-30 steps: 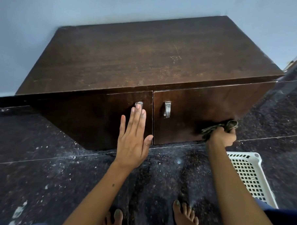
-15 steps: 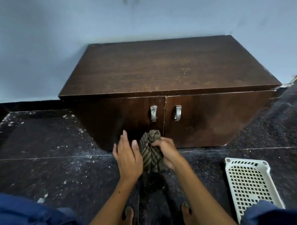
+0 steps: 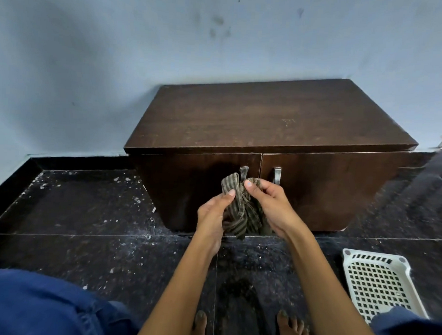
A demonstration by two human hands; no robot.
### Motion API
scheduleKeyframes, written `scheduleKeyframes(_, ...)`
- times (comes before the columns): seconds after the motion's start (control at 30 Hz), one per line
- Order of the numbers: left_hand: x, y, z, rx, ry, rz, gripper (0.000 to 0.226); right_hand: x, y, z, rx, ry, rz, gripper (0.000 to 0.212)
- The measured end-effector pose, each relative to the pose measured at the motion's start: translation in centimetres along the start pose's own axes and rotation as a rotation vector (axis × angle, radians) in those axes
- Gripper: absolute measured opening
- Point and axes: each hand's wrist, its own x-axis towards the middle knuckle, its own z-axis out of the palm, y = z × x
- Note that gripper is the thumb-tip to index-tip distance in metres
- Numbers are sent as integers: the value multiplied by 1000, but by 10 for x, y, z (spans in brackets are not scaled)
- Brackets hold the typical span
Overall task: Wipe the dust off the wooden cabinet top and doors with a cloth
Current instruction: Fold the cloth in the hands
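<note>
A low dark wooden cabinet [image 3: 267, 118] stands against the blue wall, its two doors closed, each with a metal handle [image 3: 277, 175]. In front of the doors I hold a bunched striped brown cloth [image 3: 242, 214] with both hands, off the cabinet. My left hand [image 3: 213, 212] pinches the cloth's left side with thumb and fingers. My right hand [image 3: 274, 205] grips its right side, thumb on top near the left door's handle. The cloth's lower end hangs down between my wrists.
Dark speckled stone floor [image 3: 86, 212] with white dust and chips lies all around. A white perforated plastic basket [image 3: 379, 280] sits on the floor at the right. My knees in blue trousers and my bare feet [image 3: 294, 330] are at the bottom.
My right hand brought the cloth from the right door to the middle. My left hand left the left door and took hold of the cloth. My view pulled back from the cabinet.
</note>
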Motion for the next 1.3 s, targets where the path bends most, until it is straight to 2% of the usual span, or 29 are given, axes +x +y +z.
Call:
scheduleKeyframes(0.07, -1, 4, 2, -34, -25, 24, 18, -1, -7, -5, -198, 34, -103, 21)
scheduleKeyframes(0.13, -2, 8, 4, -55, -62, 22, 40, -1, -16, -8, -407, 76, -204, 22)
scheduleKeyframes(0.2, -3, 11, 8, -50, -134, 41, 60, -3, -24, -4, -515, 62, -273, 24)
scheduleKeyframes(0.27, -5, 11, 13, -88, -194, 43, 64, -3, -27, 2, -553, 9, -308, 25)
scheduleKeyframes(0.33, -6, 11, 16, -136, -188, -18, 63, -3, -26, 6, -532, 17, -312, 24)
scheduleKeyframes(0.4, -4, 10, 13, -164, -145, -83, 58, -1, -26, -1, -455, 143, -269, 20)
scheduleKeyframes(0.5, 2, 15, 3, -118, -68, -159, 34, 2, -28, -24, -353, 344, -165, 22)
scheduleKeyframes(0.53, 4, 17, 1, -65, -63, -176, 29, 2, -29, -30, -396, 383, -146, 24)
scheduleKeyframes(0.63, 5, 25, 8, 92, -65, -208, 27, -1, -27, -39, -731, 471, -114, 32)
scheduleKeyframes(0.77, -3, 31, 29, 70, -67, -271, 35, -3, -28, -13, -912, 455, -111, 31)
scheduleKeyframes(0.9, -11, 38, 40, -21, -105, -252, 40, -5, -28, 13, -862, 348, -148, 42)
scheduleKeyframes(1.0, -10, 36, 46, 30, -73, -195, 47, -6, -29, 21, -716, 280, -97, 46)
scheduleKeyframes(1.07, -11, 36, 49, 69, -90, -144, 62, -8, -34, 25, -545, 206, -43, 57)
scheduleKeyframes(1.13, -14, 39, 53, 130, -119, -90, 86, -8, -39, 26, -373, 147, 2, 64)
scheduleKeyframes(1.23, -18, 42, 58, 200, -188, -41, 111, -5, -43, 19, -264, 161, -9, 33)
scheduleKeyframes(1.3, -17, 48, 55, 233, -258, -22, 104, -2, -50, 9, -269, 147, -21, 23)
